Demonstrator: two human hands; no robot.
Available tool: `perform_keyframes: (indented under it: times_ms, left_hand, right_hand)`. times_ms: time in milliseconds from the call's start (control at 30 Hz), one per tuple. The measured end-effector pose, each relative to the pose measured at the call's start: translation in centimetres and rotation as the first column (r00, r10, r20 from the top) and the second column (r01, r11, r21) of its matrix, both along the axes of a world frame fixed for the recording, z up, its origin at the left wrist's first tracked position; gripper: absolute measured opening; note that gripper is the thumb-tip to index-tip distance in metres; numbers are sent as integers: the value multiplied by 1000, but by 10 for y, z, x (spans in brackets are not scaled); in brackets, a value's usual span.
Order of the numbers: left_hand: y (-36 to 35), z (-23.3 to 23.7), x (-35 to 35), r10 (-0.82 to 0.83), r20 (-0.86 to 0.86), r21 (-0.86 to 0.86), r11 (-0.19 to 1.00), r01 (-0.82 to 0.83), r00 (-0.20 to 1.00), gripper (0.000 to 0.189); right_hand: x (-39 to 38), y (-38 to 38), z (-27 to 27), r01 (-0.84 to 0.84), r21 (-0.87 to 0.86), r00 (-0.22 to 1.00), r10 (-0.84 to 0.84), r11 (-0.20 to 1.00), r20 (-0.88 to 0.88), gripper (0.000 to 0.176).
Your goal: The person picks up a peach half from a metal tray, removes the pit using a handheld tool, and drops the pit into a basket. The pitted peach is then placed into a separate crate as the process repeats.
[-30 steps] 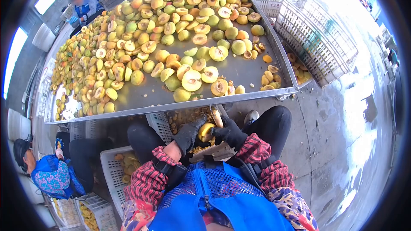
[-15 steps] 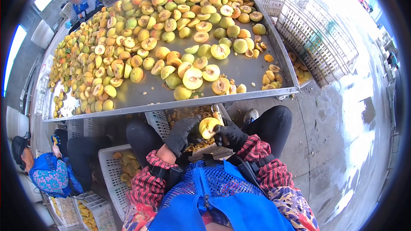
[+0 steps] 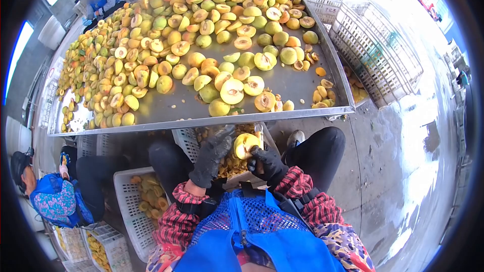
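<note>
My right hand, in a dark glove, grips a yellow peach half with its cut hollow turned toward the camera. Just beyond the fruit stands a pale upright piece with a metal top, close to the table's edge. My left hand, gloved too, is apart from the peach on its left side, with fingers stretched forward and nothing seen in them. Beneath both hands lies a white crate with peach scraps in it.
A metal table ahead carries a heap of halved peaches. White crates stand at the right. Left of my legs is a crate with peach pieces. One co-worker sits at the left, another at the far side.
My left hand has come away from the peach half and reached forward, its fingers straightening. My right hand still holds the peach in nearly the same place.
</note>
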State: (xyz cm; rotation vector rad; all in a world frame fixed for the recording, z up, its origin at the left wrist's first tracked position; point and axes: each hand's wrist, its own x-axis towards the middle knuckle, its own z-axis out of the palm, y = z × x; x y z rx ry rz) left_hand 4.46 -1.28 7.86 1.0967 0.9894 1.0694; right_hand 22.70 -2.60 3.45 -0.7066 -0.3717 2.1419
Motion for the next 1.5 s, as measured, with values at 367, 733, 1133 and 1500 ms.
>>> perform_keyframes:
  times_ms: [367, 733, 1133, 1500]
  left_hand:
    - [-10, 20, 17, 133, -352, 354, 935, 0, 927, 34]
    - [-6, 25, 24, 310, -391, 508, 858, -78, 867, 29]
    - [-4, 16, 28, 257, -335, 417, 903, -103, 906, 21]
    - [-12, 15, 4, 176, 304, -78, 984, -160, 936, 42]
  right_hand:
    - [10, 7, 30, -162, 277, 986, 163, 947, 20, 46]
    - [-16, 6, 50, 118, 313, 991, -129, 942, 15, 41]
    - [-32, 2, 31, 210, -71, 950, -221, 975, -222, 33]
    - [-29, 3, 58, 159, 13, 960, -151, 987, -237, 39]
